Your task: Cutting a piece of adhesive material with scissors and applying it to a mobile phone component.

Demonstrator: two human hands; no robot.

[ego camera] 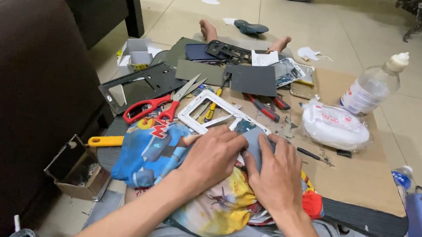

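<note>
Even indoor light, soft shadows, sharp centre, slight wide-angle stretching at edges

Just 1 view — a head-worn camera (the person sits on the floor) looking forward and steeply down, close above the left hand and right hand, cardboard sheet beyond.

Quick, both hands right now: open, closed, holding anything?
Left hand: fingers curled, pressing on the grey flat piece; grip cannot be told.
Right hand: spread flat on the same piece, not gripping.
</note>
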